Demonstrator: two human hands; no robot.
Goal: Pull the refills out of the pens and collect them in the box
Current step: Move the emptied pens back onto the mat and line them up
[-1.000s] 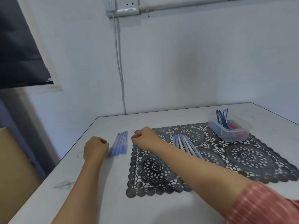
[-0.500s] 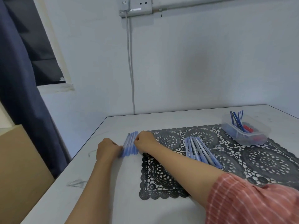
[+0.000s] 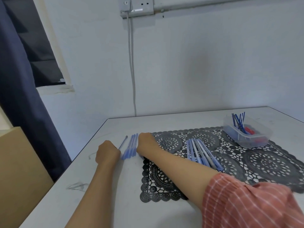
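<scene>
Two sets of blue pens are laid out on the desk (image 3: 115,203): a small bundle of pens (image 3: 130,146) on the bare surface just left of the black lace mat (image 3: 230,163), and a second group of pens (image 3: 201,153) on the mat itself. The bundle is flanked by both hands. The left hand (image 3: 107,152) is curled, and a single pen (image 3: 123,142), lying apart from the bundle, runs into it at its near end, so it is judged to be pinched there. The right hand (image 3: 145,143) is curled against the bundle's right side; whether anything is gripped cannot be told, since the fingers are hidden. Blue refills (image 3: 238,120) already collected stand slanted in the clear plastic box (image 3: 253,142) at the far right of the mat, beside a red item (image 3: 249,130). Such pens are expected to be light, stiff, smooth and apt to roll; the barrel is best held firmly mid-length while the refill, thin and easily bent, is drawn straight out by its tip end. No brand, label or writing can be read on the pens, the box or the wall socket (image 3: 138,5).
</scene>
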